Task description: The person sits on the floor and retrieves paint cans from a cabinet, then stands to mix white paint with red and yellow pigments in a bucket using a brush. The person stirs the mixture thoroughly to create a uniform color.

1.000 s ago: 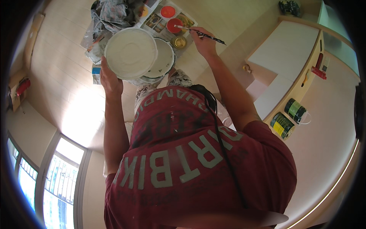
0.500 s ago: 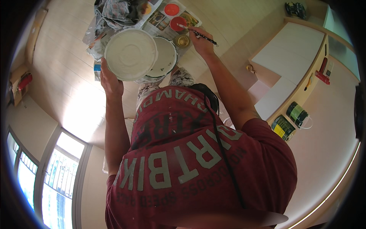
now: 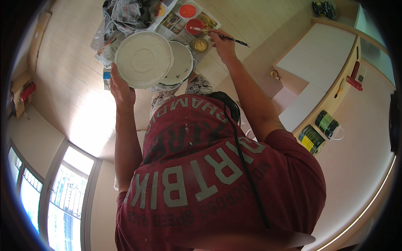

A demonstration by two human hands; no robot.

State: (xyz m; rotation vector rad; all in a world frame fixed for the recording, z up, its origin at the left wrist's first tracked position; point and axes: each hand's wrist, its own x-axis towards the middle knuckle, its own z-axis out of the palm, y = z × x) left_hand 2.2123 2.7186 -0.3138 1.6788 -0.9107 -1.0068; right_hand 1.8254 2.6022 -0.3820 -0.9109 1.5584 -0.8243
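My left hand (image 3: 122,88) grips the near left rim of a round white bucket lid (image 3: 143,60), its inner face smeared with pale paint. The lid partly covers an open bucket (image 3: 180,62) of whitish paint with dark specks on its rim. Between the fingers of my right hand (image 3: 222,47) is a thin paintbrush (image 3: 234,40) with a dark handle. Its pale tip points left, over a small red cup (image 3: 194,26); whether it touches the inside I cannot tell. Close by are a second red-orange cup (image 3: 187,11) and a small round tin (image 3: 199,45) with yellowish contents.
Newspaper (image 3: 172,24) lies under the cups. Crumpled grey plastic sheeting (image 3: 127,16) is at the far left, and a small blue-and-white box (image 3: 106,77) stands left of the lid. On the right, a wooden-edged cabinet (image 3: 318,58) holds two dark paint cans (image 3: 312,139) and a red tool (image 3: 354,83).
The paintbrush has tilted flatter, its handle end swinging right and slightly up while the tip shifts a little left. My left hand and the lid are almost still.
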